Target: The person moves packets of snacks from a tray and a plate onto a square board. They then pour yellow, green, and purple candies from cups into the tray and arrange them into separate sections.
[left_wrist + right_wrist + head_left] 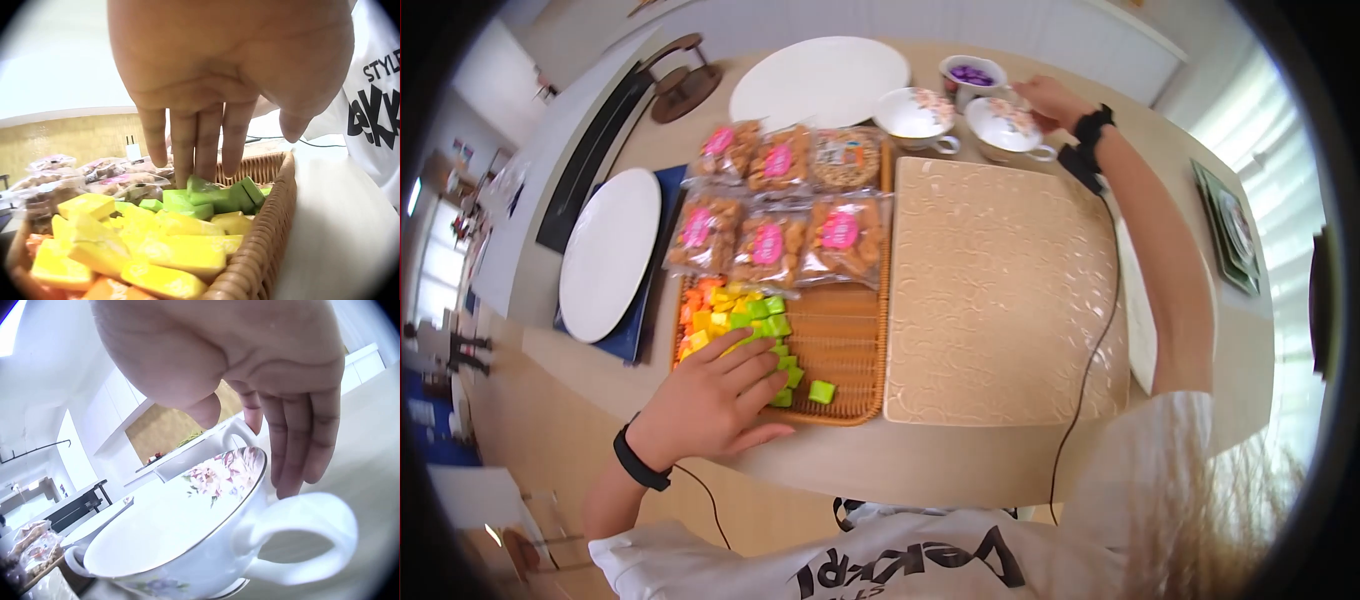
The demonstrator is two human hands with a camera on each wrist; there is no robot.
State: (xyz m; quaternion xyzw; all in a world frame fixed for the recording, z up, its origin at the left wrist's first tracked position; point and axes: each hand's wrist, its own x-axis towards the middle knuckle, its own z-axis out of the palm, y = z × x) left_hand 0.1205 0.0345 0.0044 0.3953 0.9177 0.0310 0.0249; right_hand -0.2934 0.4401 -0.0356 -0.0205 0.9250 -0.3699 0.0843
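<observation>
Fingers of the left hand (705, 400) lie straight on green wrapped candy blocks (212, 194) in the woven wicker basket (262, 244); right hand (1052, 100) hovers open by the floral porcelain cup (187, 531) — best pinch one block cleanly.

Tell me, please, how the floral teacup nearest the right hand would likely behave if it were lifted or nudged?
The floral teacup looks like thin glazed china, so probably fragile and slippery. It appears empty, so likely light. Its wide bowl seems steady, though the right hand nudging the rim could tip it.

Hidden under the left hand (710, 400): several green candy blocks (775, 325) in the wicker tray (845, 345). Cut off by the left wrist view's bottom edge: the orange blocks (109, 289). Too blurred to read: the pink snack-bag labels (768, 243). Partly hidden behind the right hand (1055, 100): the floral teacup (1005, 128).
</observation>
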